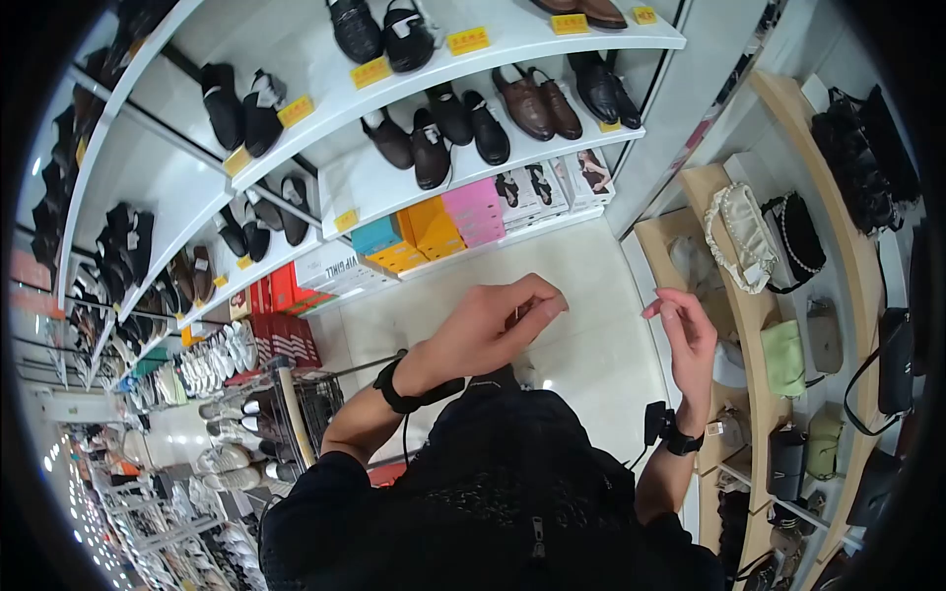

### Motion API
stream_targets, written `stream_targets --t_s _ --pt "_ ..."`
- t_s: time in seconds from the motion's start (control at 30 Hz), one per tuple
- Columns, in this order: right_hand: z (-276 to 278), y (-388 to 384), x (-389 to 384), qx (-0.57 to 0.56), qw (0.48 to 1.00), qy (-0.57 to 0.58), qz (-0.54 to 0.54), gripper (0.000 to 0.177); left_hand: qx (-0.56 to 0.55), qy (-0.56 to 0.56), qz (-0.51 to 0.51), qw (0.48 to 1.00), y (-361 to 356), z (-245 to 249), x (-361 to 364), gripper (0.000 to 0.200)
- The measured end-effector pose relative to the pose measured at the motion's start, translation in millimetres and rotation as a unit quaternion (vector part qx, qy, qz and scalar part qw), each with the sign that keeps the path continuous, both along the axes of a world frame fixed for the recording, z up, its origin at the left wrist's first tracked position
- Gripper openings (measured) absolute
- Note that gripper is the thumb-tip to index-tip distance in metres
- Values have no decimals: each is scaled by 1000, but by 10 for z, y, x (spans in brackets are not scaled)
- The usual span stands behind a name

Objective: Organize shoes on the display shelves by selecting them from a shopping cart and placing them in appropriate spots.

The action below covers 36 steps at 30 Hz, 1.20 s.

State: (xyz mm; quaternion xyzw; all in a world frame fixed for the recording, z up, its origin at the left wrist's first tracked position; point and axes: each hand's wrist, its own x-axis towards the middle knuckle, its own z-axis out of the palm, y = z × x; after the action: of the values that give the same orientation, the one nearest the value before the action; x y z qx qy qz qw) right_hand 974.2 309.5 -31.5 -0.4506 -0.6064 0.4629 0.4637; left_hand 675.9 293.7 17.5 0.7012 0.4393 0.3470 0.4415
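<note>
My left hand (pixel 505 320) is held out in mid-air above the pale tiled floor (pixel 601 276). Its fingers curl in and the thumb tip comes close to the index fingertip; nothing shows between them. My right hand (pixel 690 335) is raised to the right of it, fingers bent and thumb apart, holding nothing. Neither hand touches a shelf. Closest ahead of my left hand are shoe boxes, among them a pink box (pixel 474 211) and an orange box (pixel 432 227). Nearest my right hand is the wooden shelf unit (pixel 754 305) with bags.
White shelves (pixel 581 146) ahead carry dark and brown shoes (pixel 527 103) with yellow price tags (pixel 468 40). At the right, wooden shelves hold a cream handbag (pixel 737 236), a green bag (pixel 783 357) and black bags. A cart (pixel 296 409) with a pale handle stands at my left, near white shoes (pixel 232 458).
</note>
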Motion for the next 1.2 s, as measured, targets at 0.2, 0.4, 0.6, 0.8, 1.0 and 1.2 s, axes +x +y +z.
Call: stream_targets --t_s 0.2,0.4,0.6,0.8,1.0,1.2 --pt "-157 307 222 -36 997 44 -51 19 13 -14 -22 1000 555 -8 313 18" --pt "-127 1028 174 -37 996 52 -56 18 35 -12 -17 999 1261 -44 283 18" --pt "51 1975 15 -5 996 53 -69 19 36 -97 48 993 2000 24 84 15" --pt "195 2589 -200 7 998 61 -26 18 -46 -137 88 986 2489 44 13 19" --pt "230 3327 -386 17 998 57 -11 18 -37 -172 104 979 2838 -13 -42 21" --pt "383 4319 -604 159 987 7 26 25 88 -40 195 976 3238 9 -81 39"
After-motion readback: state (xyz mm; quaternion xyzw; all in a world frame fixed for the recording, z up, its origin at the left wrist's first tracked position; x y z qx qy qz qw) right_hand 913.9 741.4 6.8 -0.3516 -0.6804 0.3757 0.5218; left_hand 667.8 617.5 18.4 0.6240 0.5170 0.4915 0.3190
